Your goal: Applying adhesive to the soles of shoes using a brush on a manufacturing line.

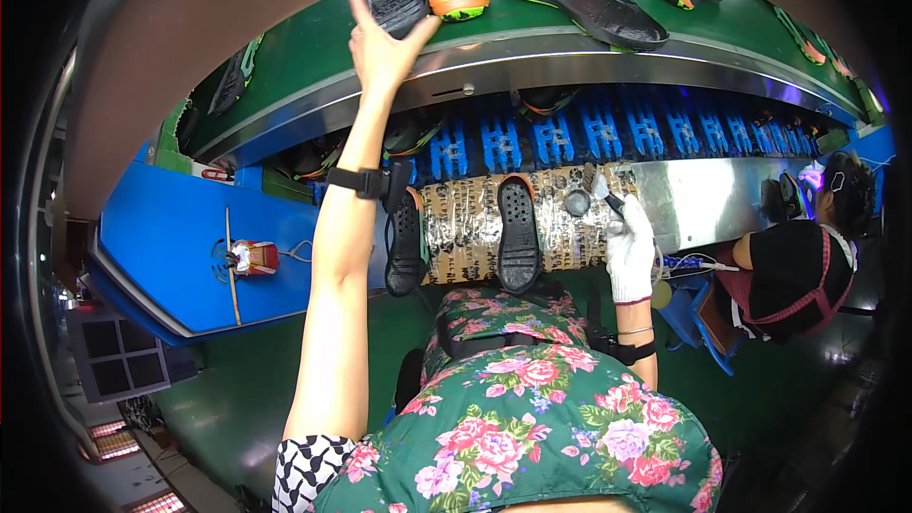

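Observation:
My bare left hand (388, 52) reaches far forward to the green conveyor belt, thumb and fingers spread. It is at the near end of a black shoe sole (394, 2); whether it touches the sole I cannot tell. My right hand (631, 256), in a white glove, is closed around a brush (608, 194) with a dark handle. Its bristle end is close to a small round dark dish (577, 201) on the taped cardboard. In front of me a black sole (518, 233) lies on the cardboard (465, 218). Another sole (406, 242) lies to its left.
More soles with orange and green edges, such as a large one (589, 2), lie along the conveyor belt (456, 43). Below it runs a rack of blue holders (551, 138). A blue table (190, 247) stands left. At right, a co-worker (793, 266) sits on a blue chair.

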Action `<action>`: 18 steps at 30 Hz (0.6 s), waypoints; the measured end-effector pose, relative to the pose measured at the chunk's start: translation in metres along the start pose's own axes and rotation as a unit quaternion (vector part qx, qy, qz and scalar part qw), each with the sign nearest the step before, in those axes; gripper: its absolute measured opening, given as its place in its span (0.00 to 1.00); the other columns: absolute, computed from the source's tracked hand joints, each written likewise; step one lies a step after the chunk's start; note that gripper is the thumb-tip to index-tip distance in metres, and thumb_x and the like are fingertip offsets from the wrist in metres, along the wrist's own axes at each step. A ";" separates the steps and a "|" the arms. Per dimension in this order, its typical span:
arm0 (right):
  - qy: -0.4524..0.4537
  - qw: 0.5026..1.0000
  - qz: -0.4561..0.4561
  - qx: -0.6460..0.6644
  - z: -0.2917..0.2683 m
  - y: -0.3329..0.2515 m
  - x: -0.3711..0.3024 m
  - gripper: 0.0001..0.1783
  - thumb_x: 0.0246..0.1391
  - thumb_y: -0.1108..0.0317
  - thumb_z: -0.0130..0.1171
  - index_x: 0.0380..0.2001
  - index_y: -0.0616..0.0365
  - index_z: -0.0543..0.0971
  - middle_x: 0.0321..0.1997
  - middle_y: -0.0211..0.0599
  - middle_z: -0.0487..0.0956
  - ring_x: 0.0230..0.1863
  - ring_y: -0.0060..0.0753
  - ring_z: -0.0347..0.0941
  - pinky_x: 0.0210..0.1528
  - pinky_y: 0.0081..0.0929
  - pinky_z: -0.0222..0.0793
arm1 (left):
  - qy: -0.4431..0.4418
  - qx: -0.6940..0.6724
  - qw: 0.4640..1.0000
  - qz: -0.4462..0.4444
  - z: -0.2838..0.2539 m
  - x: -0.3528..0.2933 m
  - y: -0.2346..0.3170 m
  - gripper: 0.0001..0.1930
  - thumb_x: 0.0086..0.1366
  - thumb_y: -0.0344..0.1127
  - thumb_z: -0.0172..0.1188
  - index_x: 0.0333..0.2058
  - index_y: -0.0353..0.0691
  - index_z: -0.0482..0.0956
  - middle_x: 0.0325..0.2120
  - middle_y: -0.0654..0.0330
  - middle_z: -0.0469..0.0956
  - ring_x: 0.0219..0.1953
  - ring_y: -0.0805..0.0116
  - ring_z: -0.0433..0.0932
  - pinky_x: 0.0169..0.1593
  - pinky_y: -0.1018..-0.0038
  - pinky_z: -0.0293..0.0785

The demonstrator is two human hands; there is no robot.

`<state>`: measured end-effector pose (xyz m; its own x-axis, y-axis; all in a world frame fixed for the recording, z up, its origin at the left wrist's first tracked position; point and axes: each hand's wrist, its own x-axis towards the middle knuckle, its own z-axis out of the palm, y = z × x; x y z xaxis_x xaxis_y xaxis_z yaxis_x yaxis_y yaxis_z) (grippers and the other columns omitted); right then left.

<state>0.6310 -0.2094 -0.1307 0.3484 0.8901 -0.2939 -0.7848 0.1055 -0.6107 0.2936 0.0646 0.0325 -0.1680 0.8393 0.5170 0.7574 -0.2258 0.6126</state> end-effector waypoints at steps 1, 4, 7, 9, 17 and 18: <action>0.000 1.000 -0.002 0.000 -0.006 -0.002 0.004 0.17 0.64 0.72 0.57 0.53 0.68 0.73 0.48 0.41 0.77 0.36 0.19 0.71 0.34 0.14 0.71 | 0.019 -0.023 0.999 -0.040 0.002 0.005 -0.005 0.70 0.41 0.58 0.80 0.72 0.36 0.40 0.52 0.31 0.75 0.54 0.40 0.77 0.58 0.55 0.72; 0.002 1.000 0.002 -0.021 -0.019 -0.008 0.008 0.17 0.64 0.72 0.57 0.53 0.69 0.74 0.48 0.40 0.78 0.37 0.20 0.72 0.34 0.13 0.70 | 0.001 -0.058 0.994 -0.092 -0.011 0.015 -0.014 0.72 0.40 0.51 0.82 0.73 0.42 0.36 0.52 0.31 0.75 0.54 0.41 0.78 0.58 0.58 0.74; -0.002 1.000 0.010 -0.019 -0.024 -0.016 0.004 0.15 0.64 0.72 0.57 0.51 0.69 0.75 0.48 0.41 0.78 0.37 0.19 0.72 0.34 0.14 0.69 | 0.076 0.004 0.994 -0.079 -0.021 0.013 -0.037 0.67 0.45 0.53 0.80 0.73 0.38 0.40 0.61 0.33 0.65 0.64 0.42 0.66 0.66 0.56 0.63; -0.006 1.000 0.008 -0.016 -0.040 -0.025 0.006 0.15 0.64 0.72 0.57 0.51 0.68 0.76 0.48 0.40 0.78 0.37 0.19 0.71 0.34 0.15 0.69 | 0.107 0.076 0.991 0.007 -0.002 -0.013 -0.001 0.63 0.47 0.54 0.78 0.72 0.36 0.45 0.67 0.32 0.51 0.70 0.40 0.49 0.71 0.51 0.49; 0.050 0.999 0.004 0.004 -0.043 -0.033 0.004 0.15 0.62 0.74 0.60 0.50 0.66 0.77 0.41 0.35 0.79 0.34 0.20 0.74 0.33 0.15 0.71 | -0.037 -0.135 0.978 0.157 0.065 -0.088 0.142 0.55 0.53 0.51 0.74 0.72 0.38 0.50 0.51 0.39 0.67 0.56 0.46 0.65 0.65 0.54 0.60; 0.051 0.999 0.002 0.004 -0.044 -0.034 0.004 0.15 0.62 0.73 0.60 0.51 0.67 0.77 0.41 0.36 0.79 0.34 0.20 0.74 0.32 0.14 0.71 | -0.099 -0.208 0.970 0.079 0.072 -0.091 0.162 0.56 0.55 0.53 0.73 0.72 0.38 0.47 0.50 0.39 0.69 0.55 0.45 0.67 0.65 0.55 0.60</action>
<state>0.6815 -0.2289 -0.1436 0.3952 0.8404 -0.3709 -0.7904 0.1054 -0.6034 0.4768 -0.0125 0.0415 0.0855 0.8476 0.5237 0.4367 -0.5043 0.7449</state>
